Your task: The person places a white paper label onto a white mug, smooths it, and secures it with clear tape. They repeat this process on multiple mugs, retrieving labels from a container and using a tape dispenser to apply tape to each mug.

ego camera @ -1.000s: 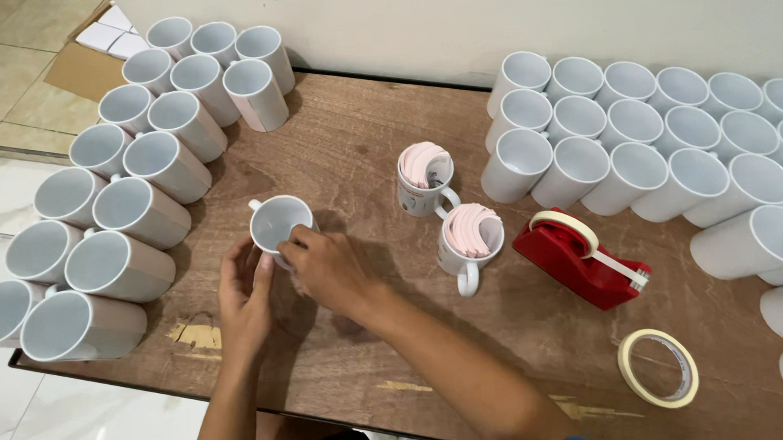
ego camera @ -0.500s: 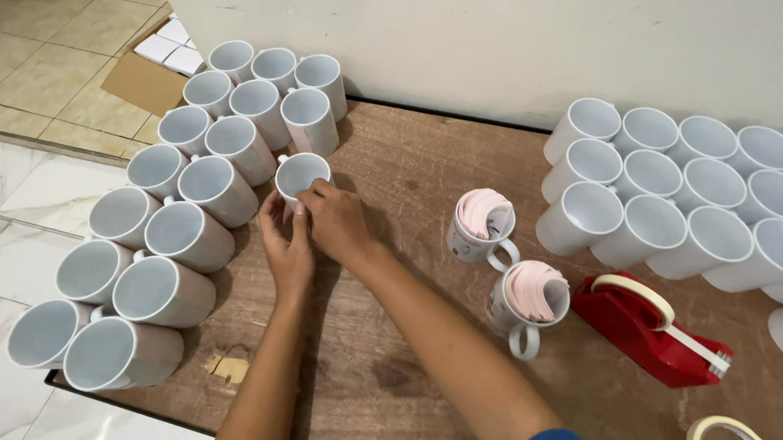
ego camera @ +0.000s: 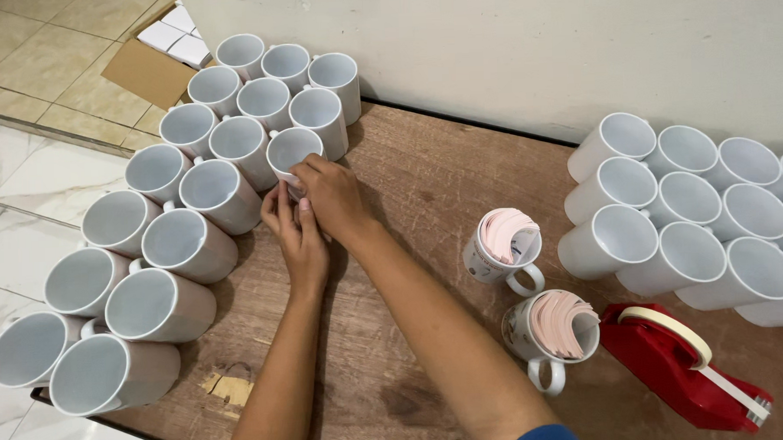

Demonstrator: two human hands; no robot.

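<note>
A wooden table (ego camera: 425,184), brown, grainy and scuffed, fills most of the view, with a plain pale wall (ego camera: 533,41) along its far edge and glossy marble-look floor tiles (ego camera: 26,181) off its left side.

On the table's left stands a block of white glazed mugs (ego camera: 158,254), cylindrical with looped handles: sixteen can be counted besides the one in hand, ranked in slanting rows from the near left corner to the far edge. On the right a second block of white mugs (ego camera: 668,202) shows at least eleven, cut off by the frame edge.

A red plastic tape dispenser (ego camera: 683,366) carrying a cream roll sits near right. Left of it stand two printed mugs (ego camera: 524,293), each stuffed with curled pink paper sheets (ego camera: 506,229).

Both forearms reach in from the near side. The left hand (ego camera: 297,236) and the right hand (ego camera: 334,196) meet at one white mug (ego camera: 292,150), which stands at the right edge of the left block, touching its neighbours. Both hands close their fingers on its near side wall, fingertips pressed to the glaze just under the rim.

Beyond the far left corner, on the floor, lie a flat piece of brown cardboard (ego camera: 148,72) and two small white boxes (ego camera: 177,41).
</note>
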